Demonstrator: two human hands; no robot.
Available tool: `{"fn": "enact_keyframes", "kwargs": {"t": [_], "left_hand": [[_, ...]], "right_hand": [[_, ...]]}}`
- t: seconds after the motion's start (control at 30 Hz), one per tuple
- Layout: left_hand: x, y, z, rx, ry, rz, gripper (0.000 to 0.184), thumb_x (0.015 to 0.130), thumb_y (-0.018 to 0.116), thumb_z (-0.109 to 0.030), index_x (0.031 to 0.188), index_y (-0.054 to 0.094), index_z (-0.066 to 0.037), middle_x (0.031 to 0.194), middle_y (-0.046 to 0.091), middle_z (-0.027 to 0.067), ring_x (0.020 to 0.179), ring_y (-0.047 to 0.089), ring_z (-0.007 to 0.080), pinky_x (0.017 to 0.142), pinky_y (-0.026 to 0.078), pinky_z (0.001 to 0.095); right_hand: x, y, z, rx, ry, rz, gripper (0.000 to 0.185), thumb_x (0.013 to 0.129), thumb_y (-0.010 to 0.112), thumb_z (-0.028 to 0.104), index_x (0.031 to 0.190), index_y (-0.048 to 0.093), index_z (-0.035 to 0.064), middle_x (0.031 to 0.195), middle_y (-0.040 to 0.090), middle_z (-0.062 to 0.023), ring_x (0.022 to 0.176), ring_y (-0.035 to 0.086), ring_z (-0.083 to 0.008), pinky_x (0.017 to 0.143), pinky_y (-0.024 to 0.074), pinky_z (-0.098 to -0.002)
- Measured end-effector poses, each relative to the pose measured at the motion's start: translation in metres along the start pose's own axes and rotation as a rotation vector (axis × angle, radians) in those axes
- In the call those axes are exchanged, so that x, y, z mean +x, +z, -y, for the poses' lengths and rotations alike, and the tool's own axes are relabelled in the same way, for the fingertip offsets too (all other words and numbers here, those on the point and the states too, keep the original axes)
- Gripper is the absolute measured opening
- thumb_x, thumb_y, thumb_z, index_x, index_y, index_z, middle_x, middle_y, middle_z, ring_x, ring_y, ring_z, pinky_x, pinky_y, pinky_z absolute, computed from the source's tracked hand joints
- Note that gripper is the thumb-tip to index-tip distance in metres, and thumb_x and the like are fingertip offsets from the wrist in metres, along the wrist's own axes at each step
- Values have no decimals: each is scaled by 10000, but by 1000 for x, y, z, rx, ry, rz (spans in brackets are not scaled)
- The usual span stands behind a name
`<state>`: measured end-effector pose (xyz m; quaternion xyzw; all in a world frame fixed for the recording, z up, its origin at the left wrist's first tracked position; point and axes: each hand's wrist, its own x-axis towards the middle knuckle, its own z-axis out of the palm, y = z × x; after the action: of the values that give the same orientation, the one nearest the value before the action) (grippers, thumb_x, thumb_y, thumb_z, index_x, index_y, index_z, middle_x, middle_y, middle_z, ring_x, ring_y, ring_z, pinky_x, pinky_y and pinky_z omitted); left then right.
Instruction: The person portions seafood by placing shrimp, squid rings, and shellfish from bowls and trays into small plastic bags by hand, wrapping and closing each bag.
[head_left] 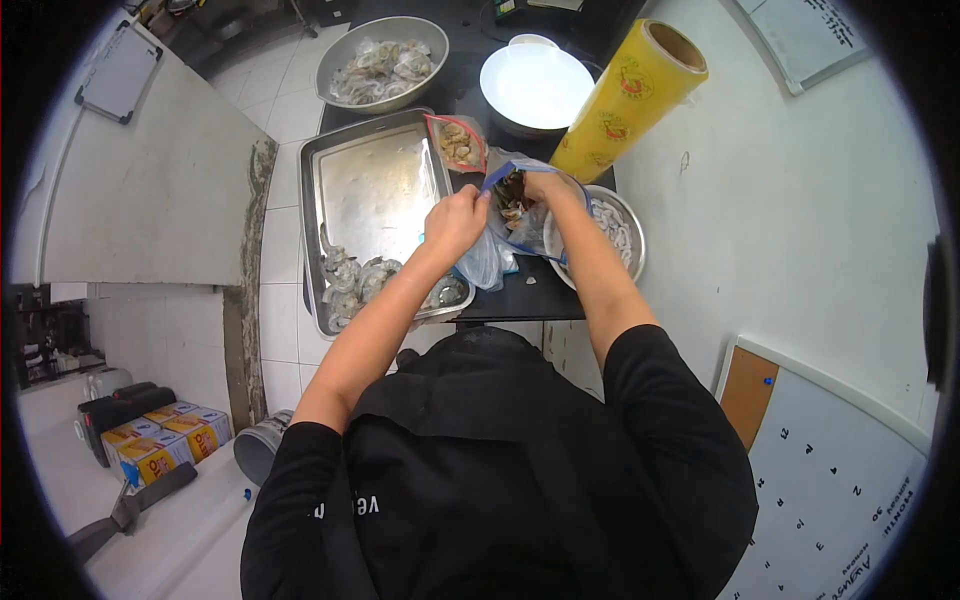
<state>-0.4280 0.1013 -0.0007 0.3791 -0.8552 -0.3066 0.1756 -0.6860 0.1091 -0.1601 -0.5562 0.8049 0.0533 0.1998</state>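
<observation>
A clear zip bag (512, 170) with a blue rim stands on the dark table, its mouth spread apart. My left hand (458, 218) is closed on the bag's left rim. My right hand (546, 187) reaches into the mouth, and its fingers are hidden inside. Dark and orange-brown pieces (512, 205) show in the bag; I cannot make out their kind. Under my right forearm, a round metal bowl (640, 240) holds pale strips. A crumpled clear plastic bag (482, 262) lies just below my left hand.
Left of the bag is a metal tray (385, 175) with bagged shrimp (350, 280) at its near end. A red-edged bag (460, 145) lies beside it. Behind stand a bowl of bagged pieces (385, 70), a white bowl (535, 85) and a tall yellow film roll (630, 100) near the wall.
</observation>
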Motion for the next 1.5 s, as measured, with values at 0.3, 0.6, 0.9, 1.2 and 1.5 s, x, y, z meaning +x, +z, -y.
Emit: {"fn": "enact_keyframes", "kwargs": {"t": [0.3, 0.6, 0.9, 1.2, 1.5], "left_hand": [[0, -3, 1, -38, -21, 47, 341, 899, 495, -347, 897, 634, -35, 769, 634, 218, 770, 611, 406, 682, 466, 476], [-1, 0, 5, -72, 7, 32, 336, 898, 505, -336, 923, 637, -28, 787, 642, 212, 772, 619, 397, 693, 478, 463], [-5, -5, 4, -36, 2, 64, 323, 903, 484, -306, 899, 627, -16, 787, 635, 245, 783, 618, 415, 703, 478, 494], [-7, -1, 7, -70, 51, 24, 321, 902, 484, -305, 856, 615, -16, 753, 623, 248, 745, 609, 425, 678, 473, 507], [-9, -12, 14, -211, 11, 168, 386, 883, 559, -368, 1043, 635, -25, 1027, 653, 175, 968, 622, 331, 831, 484, 394]], "right_hand": [[-39, -17, 36, 77, 174, -92, 357, 818, 544, 185, 1101, 574, -31, 1144, 585, -240, 1084, 566, -326, 876, 480, -401], [-36, -30, 14, 789, 318, -7, 358, 784, 630, 318, 1001, 642, 35, 993, 648, -208, 901, 638, -323, 757, 507, -378], [-29, 4, 37, 149, 161, -332, 473, 689, 753, 340, 1004, 619, 13, 1017, 639, -194, 954, 610, -377, 829, 494, -436], [-41, -4, 52, 193, 197, -438, 322, 737, 672, 233, 977, 612, 28, 1024, 626, -187, 942, 606, -360, 810, 487, -437], [-43, -13, 46, 261, 197, -289, 324, 764, 657, 222, 1005, 618, 9, 1030, 621, -234, 999, 590, -384, 843, 478, -451]]}}
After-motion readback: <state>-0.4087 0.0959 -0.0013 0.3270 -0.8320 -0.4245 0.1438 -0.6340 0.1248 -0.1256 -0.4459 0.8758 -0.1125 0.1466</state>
